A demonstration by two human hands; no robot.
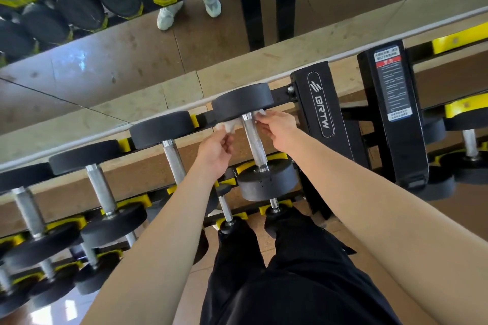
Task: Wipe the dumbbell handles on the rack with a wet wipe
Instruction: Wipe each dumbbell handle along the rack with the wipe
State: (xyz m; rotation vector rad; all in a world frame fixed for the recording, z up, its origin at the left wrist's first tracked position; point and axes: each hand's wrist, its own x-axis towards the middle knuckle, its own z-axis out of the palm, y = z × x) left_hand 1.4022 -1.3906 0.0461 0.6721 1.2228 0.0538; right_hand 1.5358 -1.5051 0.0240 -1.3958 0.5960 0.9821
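Observation:
A black dumbbell rack (320,111) holds a row of dumbbells with black round heads and knurled steel handles. The rightmost dumbbell's handle (254,144) stands between my two hands. A white wet wipe (229,126) passes behind the far end of that handle. My left hand (215,152) pinches the wipe's left end, and my right hand (277,125) pinches its right end beside the far head (243,100). The part of the wipe behind the handle is hidden.
More dumbbells (173,157) line the rack to the left, with lower tiers beneath. A second rack upright (390,103) with a warning label stands to the right. A wall mirror (118,42) behind reflects dumbbells and white shoes. My black trousers fill the bottom.

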